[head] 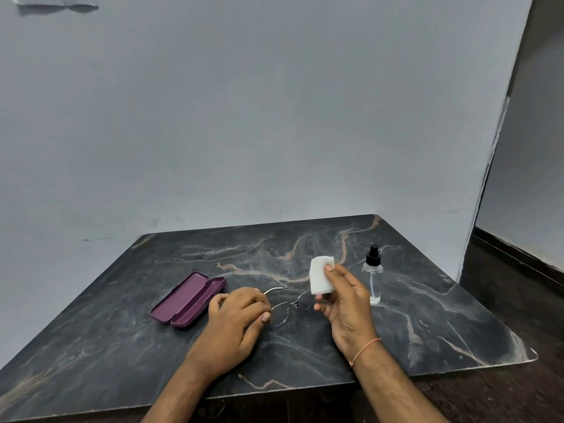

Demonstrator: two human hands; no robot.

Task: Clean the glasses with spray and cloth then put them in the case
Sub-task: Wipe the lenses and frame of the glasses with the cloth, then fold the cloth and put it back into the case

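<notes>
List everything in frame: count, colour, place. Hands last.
glasses: 1, thin metal frame, centre of table, held at one side by the left hand
cloth: 1, white, folded, in the right hand above the glasses
case: 1, purple, open, on table left of the hands
spray bottle: 1, clear with black top, upright on table, right of the hands
table: 1, dark marble pattern, against a grey wall
left hand: grips the glasses
right hand: pinches the cloth; orange thread on wrist

The left hand (pixel 236 312) is covering one end of the glasses (pixel 288 303), hiding how its fingers are gripping the frame. The cloth (pixel 320 274) is hiding the glasses' far lens edge. The table (pixel 91 346) is running off the bottom-left edge.
</notes>
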